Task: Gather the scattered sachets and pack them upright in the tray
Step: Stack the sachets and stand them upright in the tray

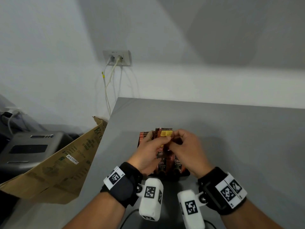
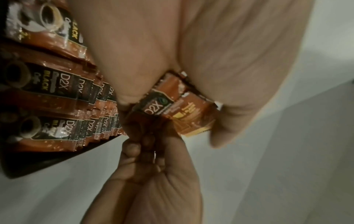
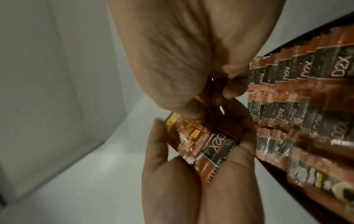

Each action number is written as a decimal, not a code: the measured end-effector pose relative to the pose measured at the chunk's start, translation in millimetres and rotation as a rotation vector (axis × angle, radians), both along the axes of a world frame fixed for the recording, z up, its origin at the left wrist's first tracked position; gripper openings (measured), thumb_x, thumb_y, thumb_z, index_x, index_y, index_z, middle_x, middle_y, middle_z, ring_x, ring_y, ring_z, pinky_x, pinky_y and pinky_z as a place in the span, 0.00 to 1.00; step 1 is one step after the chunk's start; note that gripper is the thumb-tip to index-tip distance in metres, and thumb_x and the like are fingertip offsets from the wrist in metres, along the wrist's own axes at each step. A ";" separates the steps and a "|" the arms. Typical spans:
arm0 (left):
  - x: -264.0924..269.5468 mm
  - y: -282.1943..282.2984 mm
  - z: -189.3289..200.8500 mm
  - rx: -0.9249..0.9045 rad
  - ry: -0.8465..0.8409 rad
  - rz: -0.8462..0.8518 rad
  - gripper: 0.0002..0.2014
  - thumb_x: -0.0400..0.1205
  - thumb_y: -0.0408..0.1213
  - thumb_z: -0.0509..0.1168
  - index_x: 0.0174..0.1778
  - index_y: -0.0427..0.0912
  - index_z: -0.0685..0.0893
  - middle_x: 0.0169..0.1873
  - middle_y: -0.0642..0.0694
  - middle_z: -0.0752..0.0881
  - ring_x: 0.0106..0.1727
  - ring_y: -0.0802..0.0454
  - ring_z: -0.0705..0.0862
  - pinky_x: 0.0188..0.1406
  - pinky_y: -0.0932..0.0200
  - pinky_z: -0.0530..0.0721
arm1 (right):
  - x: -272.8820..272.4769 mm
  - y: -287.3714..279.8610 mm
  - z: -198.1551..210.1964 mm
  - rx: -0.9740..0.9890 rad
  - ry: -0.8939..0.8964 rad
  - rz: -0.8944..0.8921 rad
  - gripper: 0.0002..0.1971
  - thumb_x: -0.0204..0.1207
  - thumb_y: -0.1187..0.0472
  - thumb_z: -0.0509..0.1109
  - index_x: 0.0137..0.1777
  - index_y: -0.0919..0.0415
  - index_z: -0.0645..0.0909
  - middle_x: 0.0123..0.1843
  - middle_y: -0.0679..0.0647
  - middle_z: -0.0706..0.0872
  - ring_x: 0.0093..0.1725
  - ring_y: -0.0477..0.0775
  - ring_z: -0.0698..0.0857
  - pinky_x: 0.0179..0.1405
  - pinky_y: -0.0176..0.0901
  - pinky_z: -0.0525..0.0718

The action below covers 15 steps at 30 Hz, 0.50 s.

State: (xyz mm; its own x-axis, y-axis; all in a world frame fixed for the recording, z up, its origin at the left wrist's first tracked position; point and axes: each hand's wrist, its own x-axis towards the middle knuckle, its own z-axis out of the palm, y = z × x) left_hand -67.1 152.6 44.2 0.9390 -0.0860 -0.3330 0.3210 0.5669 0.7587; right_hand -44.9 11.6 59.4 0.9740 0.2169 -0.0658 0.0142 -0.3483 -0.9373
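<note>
A black tray [image 1: 185,175] on the grey table holds rows of brown D2X sachets [image 1: 177,164] standing upright, also seen in the left wrist view [image 2: 57,98] and the right wrist view [image 3: 296,106]. Above the tray my left hand [image 1: 151,147] grips a small bundle of sachets [image 1: 165,133] between thumb and fingers; their orange and yellow ends stick out [image 2: 184,109] [image 3: 201,141]. My right hand [image 1: 180,142] meets it from the right, its fingers curled and pinching one of the bundle's sachets. What lies under both hands is hidden.
The grey table [image 1: 239,138] ends at a left edge near a tilted cardboard box [image 1: 62,162]. A grey machine [image 1: 29,149] sits beyond the box. A wall socket [image 1: 117,57] with cables hangs behind the table's far corner.
</note>
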 end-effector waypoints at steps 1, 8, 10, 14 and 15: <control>1.4 -0.9 -0.4 0.027 0.014 0.017 0.28 0.77 0.33 0.72 0.72 0.26 0.76 0.64 0.23 0.84 0.63 0.28 0.86 0.60 0.37 0.85 | -0.4 -0.4 -0.1 -0.098 -0.067 0.009 0.10 0.76 0.64 0.76 0.52 0.47 0.86 0.46 0.43 0.91 0.41 0.39 0.88 0.42 0.35 0.84; -0.7 1.9 -3.1 -0.053 -0.024 0.006 0.18 0.82 0.20 0.61 0.69 0.25 0.77 0.48 0.31 0.88 0.46 0.39 0.90 0.43 0.49 0.90 | 3.7 -9.6 20.2 -0.432 -0.279 0.493 0.55 0.63 0.51 0.85 0.87 0.44 0.57 0.78 0.34 0.63 0.79 0.33 0.61 0.80 0.32 0.62; -1.8 -0.9 -0.7 -0.077 -0.035 -0.008 0.18 0.78 0.21 0.63 0.64 0.27 0.80 0.47 0.32 0.86 0.46 0.41 0.89 0.44 0.50 0.89 | 8.1 -8.4 19.8 -0.460 -0.322 0.510 0.49 0.64 0.53 0.83 0.85 0.46 0.63 0.70 0.34 0.68 0.75 0.38 0.66 0.81 0.41 0.68; -0.8 1.3 -0.9 -0.111 -0.012 0.003 0.16 0.76 0.20 0.60 0.59 0.31 0.83 0.46 0.32 0.87 0.45 0.41 0.90 0.41 0.50 0.89 | 9.2 -8.7 21.4 -0.448 -0.269 0.514 0.46 0.65 0.49 0.84 0.82 0.44 0.66 0.68 0.34 0.70 0.71 0.37 0.69 0.77 0.36 0.69; -0.9 3.0 -2.6 -0.096 -0.024 0.011 0.16 0.78 0.19 0.59 0.59 0.32 0.83 0.45 0.33 0.88 0.44 0.41 0.91 0.38 0.50 0.89 | 9.7 -9.8 22.2 -0.406 -0.228 0.490 0.47 0.64 0.46 0.85 0.82 0.42 0.66 0.70 0.34 0.70 0.71 0.35 0.71 0.75 0.34 0.69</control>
State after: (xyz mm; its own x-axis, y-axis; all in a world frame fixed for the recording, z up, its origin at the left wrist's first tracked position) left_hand -67.9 155.6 41.6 0.9475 -0.1062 -0.3015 0.2971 0.6408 0.7079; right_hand -35.3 1.9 81.6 0.7683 0.6388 -0.0402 0.4423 -0.5752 -0.6881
